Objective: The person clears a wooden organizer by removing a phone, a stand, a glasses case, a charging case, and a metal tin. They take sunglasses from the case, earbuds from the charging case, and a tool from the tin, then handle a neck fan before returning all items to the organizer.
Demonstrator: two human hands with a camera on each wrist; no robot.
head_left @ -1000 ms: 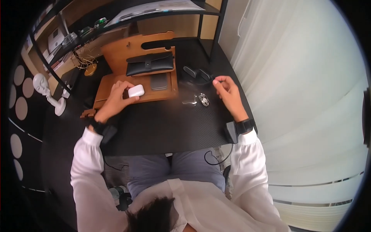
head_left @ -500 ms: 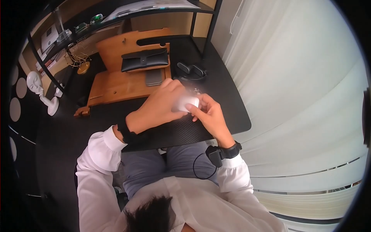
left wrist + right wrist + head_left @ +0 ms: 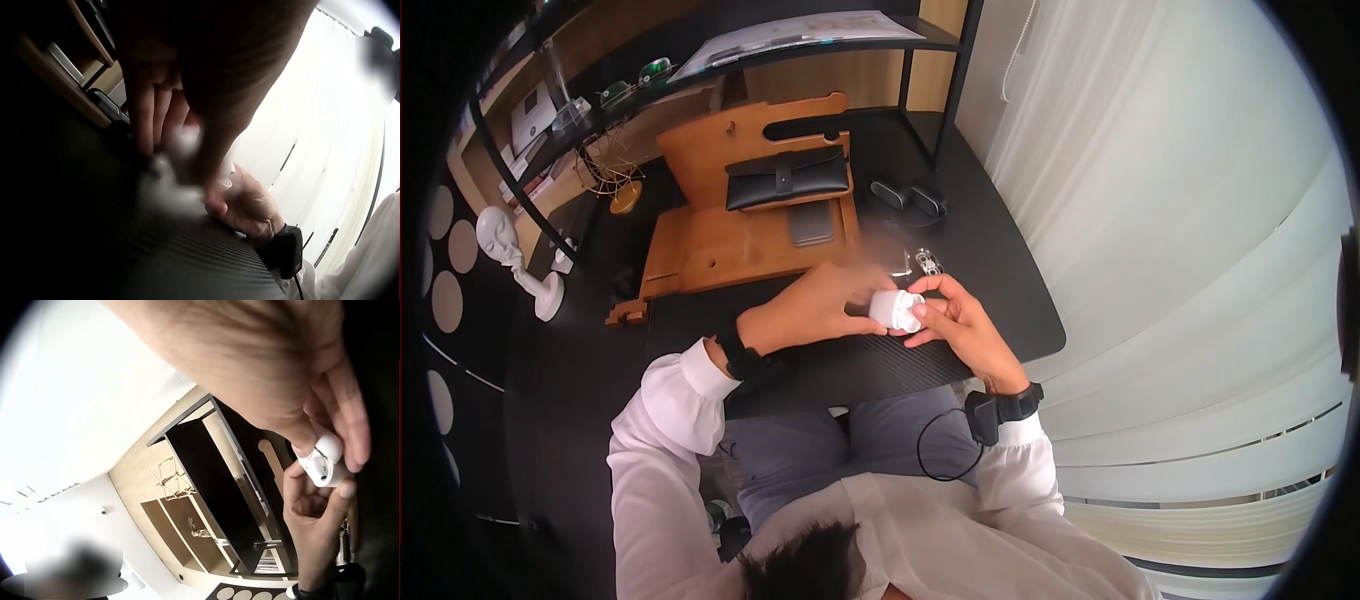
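Observation:
A white earbud case [image 3: 885, 308], its lid flipped up, is held above the front of the desk. My left hand [image 3: 810, 305] grips the case body between thumb and fingers. From the other side my right hand [image 3: 965, 325] pinches the lid end with thumb and fingertips. In the right wrist view a white earbud [image 3: 322, 469] shows inside the case, beside the right thumb. The left wrist view shows the case blurred, mostly behind the left hand.
Behind the hands stands a wooden desk organizer [image 3: 690, 240] with a black leather pouch [image 3: 785, 175] and a flat grey object [image 3: 811, 224]. Folded black headphones or glasses-like item [image 3: 908, 197] and a shiny metal trinket [image 3: 928, 262] lie to the right. A white face sculpture [image 3: 525, 260] stands left.
My left hand has carried the earbud case from the organizer rightward to the desk's front. My right hand has come in from the right and joined it. The lid has opened.

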